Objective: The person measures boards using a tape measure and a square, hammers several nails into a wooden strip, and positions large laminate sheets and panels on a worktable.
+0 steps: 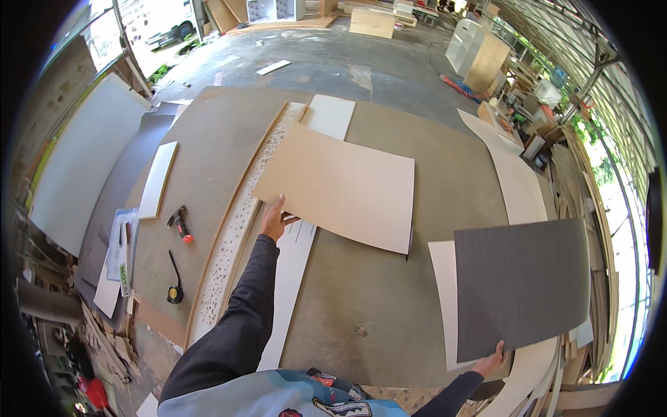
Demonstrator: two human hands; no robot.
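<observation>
My left hand (276, 219) grips the near left corner of a beige laminate sheet (340, 182), thumb on top and fingers beneath. The sheet is slightly bowed over the middle of the worktable (368, 306). At the lower right, my right hand (492, 359) pinches the near edge of a dark grey sheet (522, 285), which bends down at its right side. A pale sheet (445, 302) lies partly under the grey one. Below my left hand, a long white strip (288, 292) runs along the table beside a perforated, wood-edged panel (221, 281).
On the table's left are a hammer (180, 224), a tape measure (175, 293), a white board piece (158, 179) and a clear plastic pouch (122, 240). A long pale sheet (511, 170) lies along the right edge. A cabinet (474, 52) stands beyond, near stacked scrap wood.
</observation>
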